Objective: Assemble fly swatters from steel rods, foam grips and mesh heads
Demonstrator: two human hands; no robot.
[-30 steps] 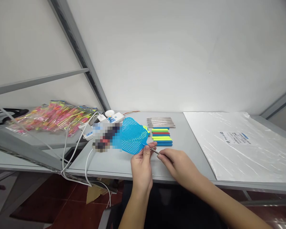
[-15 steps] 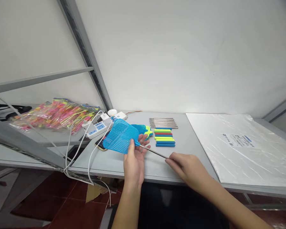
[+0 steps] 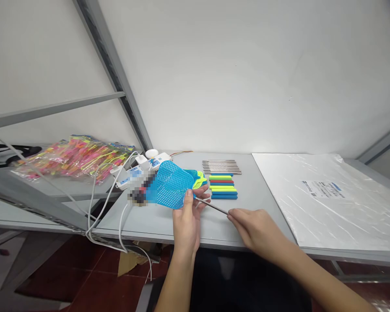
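A blue mesh fly swatter head (image 3: 173, 184) is in my left hand (image 3: 186, 223), whose thumb presses on its narrow neck from above. From the neck a thin metal rod (image 3: 212, 205) runs down to the right. My right hand (image 3: 258, 226) pinches the rod near its other end between thumb and fingers. Behind my left hand lie more swatter heads, blue ones and a yellow-green one (image 3: 199, 178), partly hidden by the held head. Several blue, yellow-green and red handle tubes (image 3: 224, 189) are lined up to the right of them.
A row of metal rods (image 3: 221, 166) lies near the wall. White power strips (image 3: 156, 163) with cables stand at the left, beside a blurred patch. Colourful items in clear plastic bags (image 3: 81, 158) lie on the left shelf. A large white wrapped panel (image 3: 321, 216) covers the table's right side.
My left hand has shifted slightly right with the swatter head, whose tilt has changed a little. My right hand keeps its pinch on the rod, almost in the same place.
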